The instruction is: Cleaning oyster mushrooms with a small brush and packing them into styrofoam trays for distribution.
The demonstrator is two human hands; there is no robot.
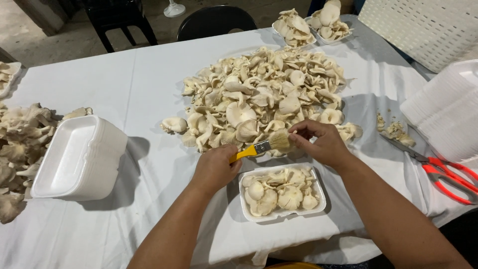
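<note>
The left hand (215, 167) is closed around the yellow handle of a small paintbrush with a metal ferrule and pale bristles (263, 146); the handle's rear end is buried in the fist, so only its front part shows. The bristles point away from this hand toward the right hand (321, 142), which is curled with its fingertips pinched together right at the bristle tips. Whatever it pinches is hidden behind the fingers and the bristles; it may be a small mushroom piece, but that cannot be made out.

Just below both hands, toward the person, sits a white rectangular foam tray filled with pale oyster mushrooms (282, 192). Beyond the hands spreads a large loose heap of cream-coloured oyster mushrooms (259, 94) on the white tablecloth (124, 84), its near edge almost touching the brush. To the right of the right hand lie a few mushroom trimmings (396, 130) and a pair of scissors with orange-red handles (445, 175), their blades partly blending into the cloth. Further right, a stack of white foam trays (445, 117) is cut off by the picture edge.

Well to the left of the left hand stands another stack of empty white foam trays (79, 157), and past it a second mushroom pile (20, 149) runs out of view. At the far edge, two filled trays (311, 25) are partly cropped.
</note>
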